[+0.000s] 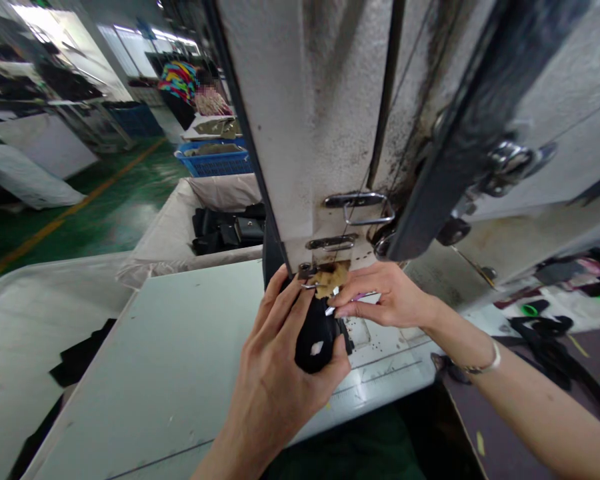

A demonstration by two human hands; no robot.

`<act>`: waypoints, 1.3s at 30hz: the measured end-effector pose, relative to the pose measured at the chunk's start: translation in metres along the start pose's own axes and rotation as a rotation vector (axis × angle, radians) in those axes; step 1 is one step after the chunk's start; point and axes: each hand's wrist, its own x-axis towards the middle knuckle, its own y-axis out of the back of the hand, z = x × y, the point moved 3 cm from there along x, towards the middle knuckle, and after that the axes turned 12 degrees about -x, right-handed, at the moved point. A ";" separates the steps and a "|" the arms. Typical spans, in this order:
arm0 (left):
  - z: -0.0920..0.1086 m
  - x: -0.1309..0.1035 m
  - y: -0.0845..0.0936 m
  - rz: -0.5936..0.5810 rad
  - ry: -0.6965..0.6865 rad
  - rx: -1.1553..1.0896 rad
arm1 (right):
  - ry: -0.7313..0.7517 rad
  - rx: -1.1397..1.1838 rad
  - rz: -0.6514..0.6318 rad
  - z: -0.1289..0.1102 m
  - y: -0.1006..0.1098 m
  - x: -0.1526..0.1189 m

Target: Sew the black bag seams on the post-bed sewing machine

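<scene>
My left hand (285, 353) curves around a black piece with a rounded end (317, 337), its thumb on the near side and its fingers along the left edge. A small pale hole shows near that rounded end. The piece lies under the head of a sewing machine (330, 133). From the right, my right hand (387, 293) pinches a small shiny tool with a purple part (331, 309), its tip at the black piece. Fingers cover most of the tool, so its exact kind is unclear. A tan fuzzy scrap (330, 280) sits by the needle area, just above both hands' fingertips.
The pale machine table (190, 347) extends left. Beyond it stand a cloth-lined bin (155, 233) with black pieces (230, 227) and a blue basket (215, 160). A person in colourful clothing (180, 79) works farther back. Black straps (555, 353) lie at right.
</scene>
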 end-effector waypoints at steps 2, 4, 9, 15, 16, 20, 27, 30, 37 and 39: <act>-0.001 -0.001 0.000 0.017 -0.016 0.007 | -0.049 -0.055 0.059 -0.002 -0.001 -0.012; -0.001 -0.002 0.001 0.026 -0.035 0.014 | -0.234 -0.056 0.190 -0.004 -0.009 -0.035; 0.000 -0.005 0.001 -0.015 -0.058 0.027 | -0.888 0.249 0.606 -0.023 -0.090 -0.121; 0.001 -0.005 -0.001 0.018 -0.048 0.067 | -1.289 1.248 0.854 -0.061 -0.200 -0.129; 0.001 -0.005 -0.002 0.014 -0.046 0.069 | -1.252 1.447 0.950 -0.062 -0.202 -0.118; 0.002 -0.004 -0.003 -0.002 -0.031 0.074 | -1.222 1.953 1.189 -0.048 -0.194 -0.083; 0.001 0.004 -0.005 -0.019 0.031 0.079 | -1.194 2.069 1.133 -0.034 -0.196 -0.068; 0.000 0.005 -0.005 -0.009 0.024 0.062 | -1.143 2.085 1.096 -0.036 -0.196 -0.066; 0.003 0.004 -0.003 0.001 0.030 0.055 | -1.134 2.000 1.053 -0.032 -0.194 -0.066; 0.003 0.004 -0.003 0.000 0.023 0.050 | -1.131 1.988 1.056 -0.031 -0.195 -0.068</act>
